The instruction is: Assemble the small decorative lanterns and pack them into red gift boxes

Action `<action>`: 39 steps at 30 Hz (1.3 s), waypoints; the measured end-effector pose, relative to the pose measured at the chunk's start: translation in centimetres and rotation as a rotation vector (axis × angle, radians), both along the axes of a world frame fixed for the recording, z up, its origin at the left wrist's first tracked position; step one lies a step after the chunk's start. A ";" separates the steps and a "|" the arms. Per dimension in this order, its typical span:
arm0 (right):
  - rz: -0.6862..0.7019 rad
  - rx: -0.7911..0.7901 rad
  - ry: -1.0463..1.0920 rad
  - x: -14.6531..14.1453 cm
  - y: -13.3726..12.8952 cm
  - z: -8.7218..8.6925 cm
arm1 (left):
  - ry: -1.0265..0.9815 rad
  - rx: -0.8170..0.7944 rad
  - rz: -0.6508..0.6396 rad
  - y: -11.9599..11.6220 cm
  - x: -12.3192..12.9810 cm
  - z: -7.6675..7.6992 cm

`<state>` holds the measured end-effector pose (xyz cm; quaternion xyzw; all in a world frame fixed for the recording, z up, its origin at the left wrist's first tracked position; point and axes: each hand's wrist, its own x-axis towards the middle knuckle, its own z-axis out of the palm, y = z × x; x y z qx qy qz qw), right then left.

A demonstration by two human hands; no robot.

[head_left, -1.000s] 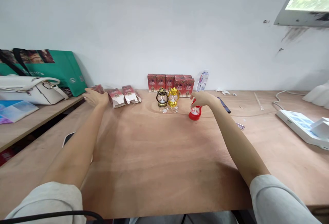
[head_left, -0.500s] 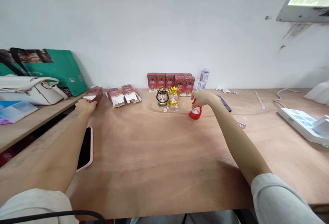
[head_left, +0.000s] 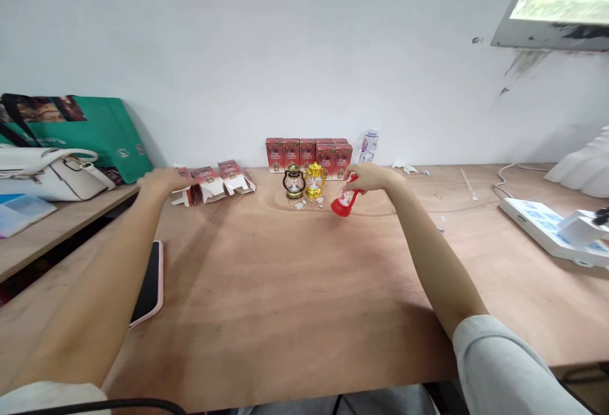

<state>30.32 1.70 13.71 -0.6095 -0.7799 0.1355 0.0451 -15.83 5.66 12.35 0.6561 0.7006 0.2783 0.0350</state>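
My right hand (head_left: 367, 177) grips a small red lantern (head_left: 343, 202) by its upper part; the lantern is tilted, its base towards the lower left. To its left stand a bronze-black lantern (head_left: 294, 183) and a gold lantern (head_left: 314, 181), side by side and upright. My left hand (head_left: 164, 181) is closed over a small red box (head_left: 184, 195) whose white flaps show at the front; the fingers are partly hidden. Just right of it lie two more red boxes with open white flaps, one nearer (head_left: 208, 184) and one farther (head_left: 236, 177).
Several upright red boxes (head_left: 299, 155) and a clear bottle (head_left: 368, 146) stand against the wall. Small clear pieces (head_left: 299, 205) lie before the lanterns. A pink-edged phone (head_left: 151, 288) is under my left arm. A power strip (head_left: 547, 228) sits right; a white handbag (head_left: 61, 174) left.
My left hand has brought its box right, beside the other two opened boxes, with its flaps now facing front. The red lantern has moved left towards the gold one and tipped over from upright.
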 end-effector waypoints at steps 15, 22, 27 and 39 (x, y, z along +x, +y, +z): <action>0.181 -0.121 1.541 -2.2 -1.4 -7.8 | -1.340 -0.479 -0.641 -7.4 23.5 -8.3; 0.068 -0.047 1.609 -4.4 -2.1 -12.7 | -1.558 -0.580 -0.665 -8.2 23.5 -10.6; 0.021 0.248 1.351 -5.7 -2.8 -15.1 | -1.634 -0.532 -0.680 -8.1 23.3 -11.6; -0.031 0.429 1.297 -6.0 -3.2 -15.5 | -1.466 -0.210 -0.500 -8.9 24.8 -12.2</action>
